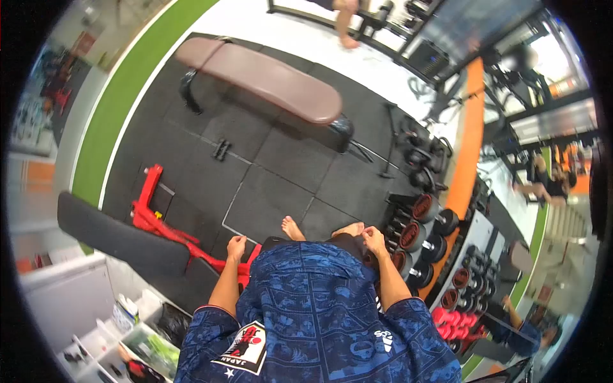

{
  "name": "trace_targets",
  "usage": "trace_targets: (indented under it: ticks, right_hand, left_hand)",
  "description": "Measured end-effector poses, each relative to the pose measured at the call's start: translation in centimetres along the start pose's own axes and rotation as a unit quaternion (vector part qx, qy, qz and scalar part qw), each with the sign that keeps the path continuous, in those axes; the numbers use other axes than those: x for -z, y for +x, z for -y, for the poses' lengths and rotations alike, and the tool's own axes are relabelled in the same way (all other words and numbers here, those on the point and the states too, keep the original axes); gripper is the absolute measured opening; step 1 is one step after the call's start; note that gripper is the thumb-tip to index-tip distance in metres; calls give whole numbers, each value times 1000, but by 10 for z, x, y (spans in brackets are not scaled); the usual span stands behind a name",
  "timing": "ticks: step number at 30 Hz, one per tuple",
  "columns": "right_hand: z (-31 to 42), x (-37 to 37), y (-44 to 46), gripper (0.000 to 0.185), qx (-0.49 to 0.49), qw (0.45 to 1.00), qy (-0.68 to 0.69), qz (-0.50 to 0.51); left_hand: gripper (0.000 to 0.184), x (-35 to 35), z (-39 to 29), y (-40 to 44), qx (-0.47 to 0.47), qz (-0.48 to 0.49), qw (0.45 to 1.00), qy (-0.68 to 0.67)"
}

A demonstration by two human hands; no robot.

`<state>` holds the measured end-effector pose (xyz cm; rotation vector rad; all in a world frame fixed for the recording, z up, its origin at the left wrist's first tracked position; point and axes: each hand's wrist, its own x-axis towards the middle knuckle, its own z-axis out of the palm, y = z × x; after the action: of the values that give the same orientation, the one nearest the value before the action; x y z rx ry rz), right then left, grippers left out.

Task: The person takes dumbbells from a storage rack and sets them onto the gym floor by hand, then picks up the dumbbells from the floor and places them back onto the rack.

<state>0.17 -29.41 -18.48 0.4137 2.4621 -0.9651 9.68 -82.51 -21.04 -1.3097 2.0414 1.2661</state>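
Observation:
My left hand (236,247) hangs at my side with its fingers loosely curled, and nothing shows in it. Close by on that side is an adjustable bench with a black pad (121,233) and a red frame (150,198). My right hand (375,242) is in front of my right thigh, fingers bent together and no object visible in them. Just beyond it stands a rack of dumbbells (412,235). Both hands look apart from the equipment. My bare feet (292,228) are on the black rubber floor (271,195).
A brown flat bench (274,80) stands ahead. A small dark dumbbell-like object (221,150) lies on the floor. Kettlebells (420,158) line the right side, by an orange strip (471,102). White shelves (102,338) with bags are at lower left. Another person's leg (345,24) shows at the top.

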Motion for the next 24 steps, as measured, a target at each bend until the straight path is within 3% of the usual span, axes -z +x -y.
trace_targets:
  ticks: [9,17,21,23,24]
  right_hand:
    - [161,-47,49,24,76,988,-94,98]
    - [230,-106,151,19,166,959,-171,153]
    - [301,-133,195,19,91,970,-120,189]
    - [345,-143,207,19,-6,979,-36,200]
    - [371,-150,214,17,6,977,-32,210]
  left_hand:
    - [27,67,41,-17,59,-35,966,-249]
    - [24,61,103,-41,247,-26,937,-248]
    - [26,89,74,-22,276,-72,919,-273]
    - [25,109,53,-4,243,-94,917,-301]
    - [25,120,38,11,223,-104,916,-317]
